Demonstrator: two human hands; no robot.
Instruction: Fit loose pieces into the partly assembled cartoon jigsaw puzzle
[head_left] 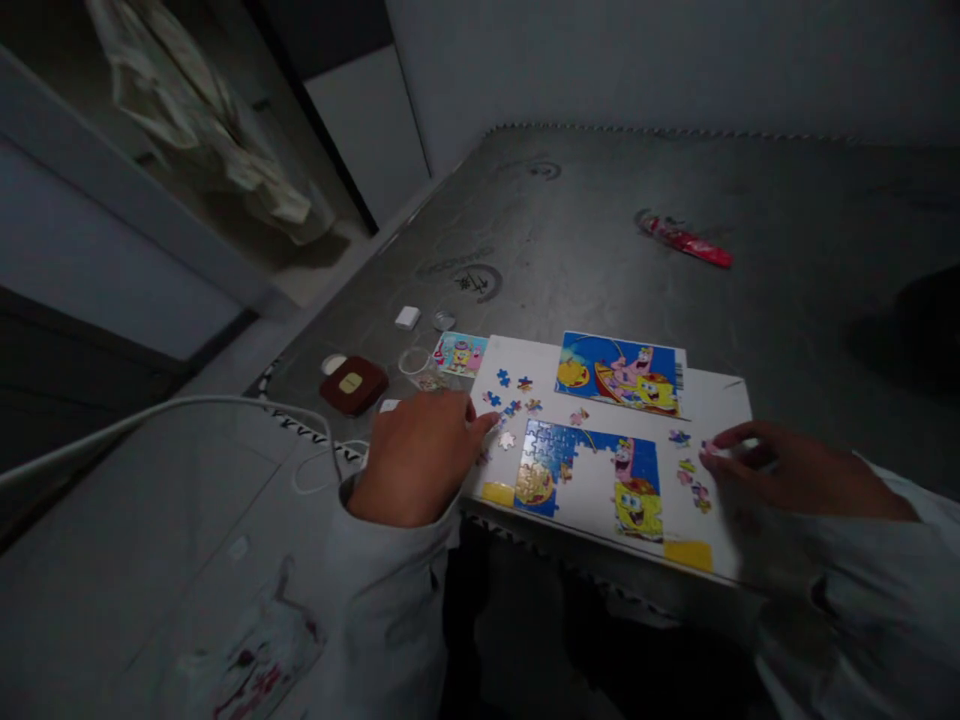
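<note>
A partly assembled jigsaw puzzle (pixel 637 490) with cartoon figures lies on a white board (pixel 712 400), a gap in its upper middle. Behind it rests a picture card (pixel 619 372) of the same scene. My left hand (pixel 420 450) is at the board's left side, fingers curled and thumb tip beside loose puzzle pieces (pixel 513 408); what is between its fingers is hidden. At the right side, my right hand (pixel 780 465) pinches a small puzzle piece (pixel 706 454) between thumb and fingertips. Several more loose pieces (pixel 685 470) lie just left of that hand.
Left of the board are a small cartoon card (pixel 459 354), a brown case (pixel 354 386), a white box (pixel 407 318) and a clear round lid (pixel 444 320). A red wrapper (pixel 686 240) lies farther back. A white cable (pixel 187 402) crosses at left.
</note>
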